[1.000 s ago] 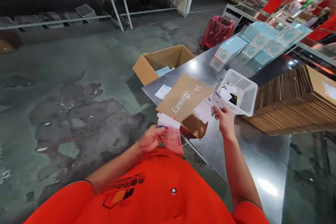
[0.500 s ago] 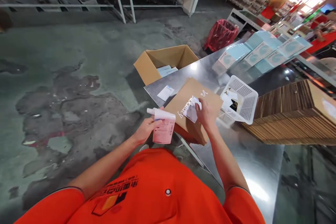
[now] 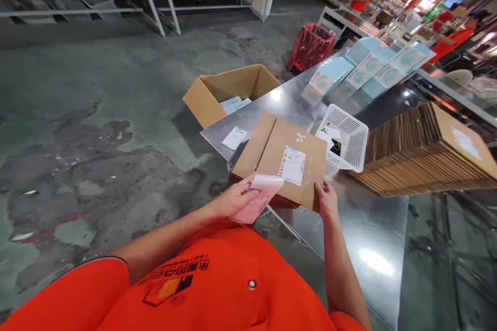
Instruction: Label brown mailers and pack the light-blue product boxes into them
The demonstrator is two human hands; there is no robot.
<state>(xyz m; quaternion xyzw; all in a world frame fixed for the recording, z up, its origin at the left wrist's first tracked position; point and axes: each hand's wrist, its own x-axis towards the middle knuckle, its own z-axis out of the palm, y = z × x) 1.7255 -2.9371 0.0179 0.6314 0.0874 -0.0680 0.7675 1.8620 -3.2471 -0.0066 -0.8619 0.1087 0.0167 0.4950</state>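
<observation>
My left hand (image 3: 236,199) is closed on a bundle of pink printed label sheets (image 3: 258,206), whose pale top sheet bends toward the box. A flat brown cardboard box (image 3: 267,139) with white lettering lies on the metal table beyond it. On its top sits a white printed label (image 3: 294,166), partly over the lettering. My right hand (image 3: 326,200) grips the box's near right corner, thumb on top and the other fingers partly hidden. Left of the box, a small white slip (image 3: 234,138) lies on the metal table (image 3: 373,227).
A white perforated basket (image 3: 359,139) with cards stands right of the box, beside a stack of flattened cartons (image 3: 404,158). Light-blue boxes (image 3: 365,70) line the table's far side. An open carton (image 3: 205,106) and a red-lined bin (image 3: 310,46) are beyond. People work in the background.
My right hand has left the label, now lying on the box, and moved to the box's near right corner. My left hand has brought the pink label sheets rightward, tilting them against the box edge.
</observation>
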